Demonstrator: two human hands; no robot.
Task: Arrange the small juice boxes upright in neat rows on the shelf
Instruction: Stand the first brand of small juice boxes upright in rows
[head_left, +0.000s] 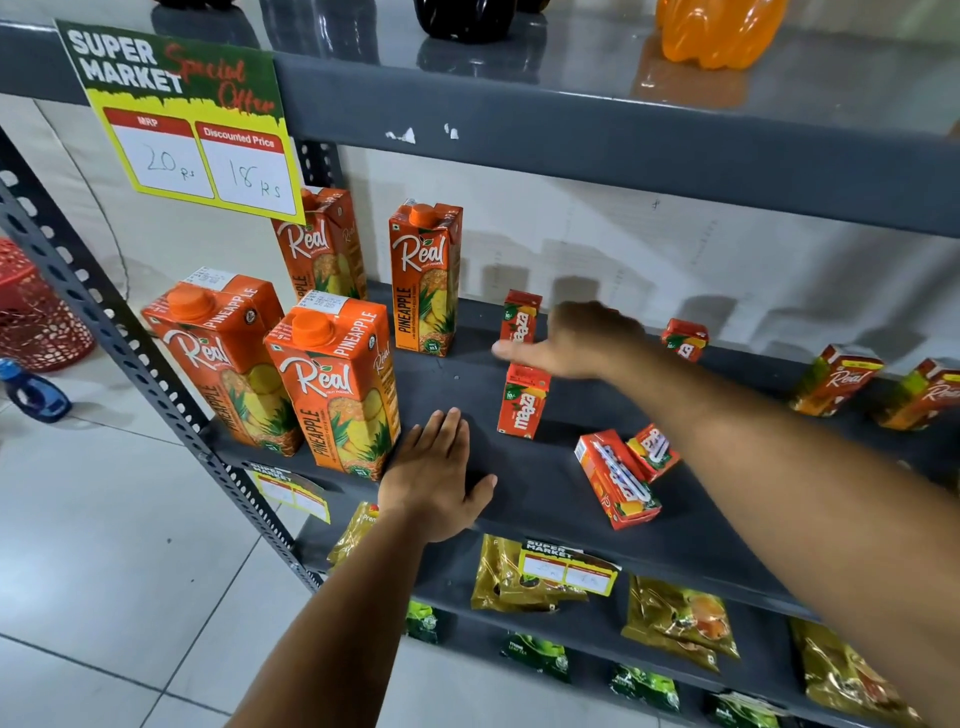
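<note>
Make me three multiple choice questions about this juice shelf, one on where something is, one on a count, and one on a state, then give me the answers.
1. Where does the left hand rest?
A. on the front of the shelf, beside the tall pineapple cartons
B. on the price sign
C. on the floor

2. How many tall pineapple cartons stand at the shelf's left end?
A. two
B. four
C. six

3. How do the two small boxes nearest the front edge lie?
A. upright in a row
B. tipped over
C. stacked on a carton

Answers:
1 A: the palm lies flat on the shelf, next to the nearest carton.
2 B: two in front, two behind.
3 B: both lie on their sides with straws showing, while the small box near the right hand stands upright.
</note>
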